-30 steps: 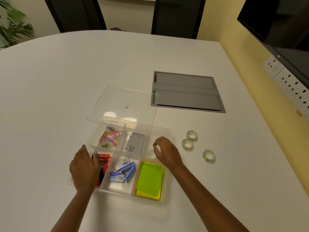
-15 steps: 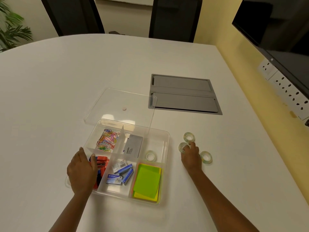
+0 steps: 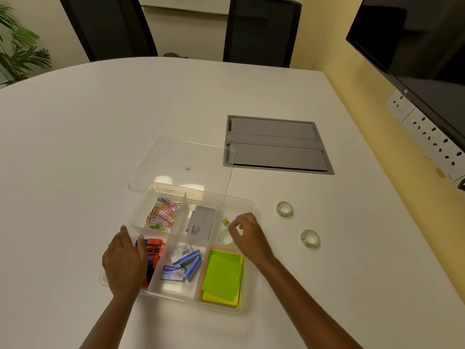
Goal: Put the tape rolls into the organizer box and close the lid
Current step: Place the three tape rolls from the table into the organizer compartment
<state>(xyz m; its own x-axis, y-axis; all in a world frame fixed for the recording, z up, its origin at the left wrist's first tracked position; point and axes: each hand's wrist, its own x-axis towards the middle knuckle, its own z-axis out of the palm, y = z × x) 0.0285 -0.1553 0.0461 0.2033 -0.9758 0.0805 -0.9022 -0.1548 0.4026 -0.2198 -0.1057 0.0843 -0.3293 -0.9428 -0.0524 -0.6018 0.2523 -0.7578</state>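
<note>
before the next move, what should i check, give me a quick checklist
1. Organizer box steadied: ok, left hand rests on its left edge.
2. Held tape roll over the far right compartment: ok, right hand pinches it there.
3. Room in that compartment: ok, only the roll in the box lies there.
4. All rolls in: not ok, far table roll and near table roll lie on the table.
5. Lid closed: not ok, it lies behind the box.
</note>
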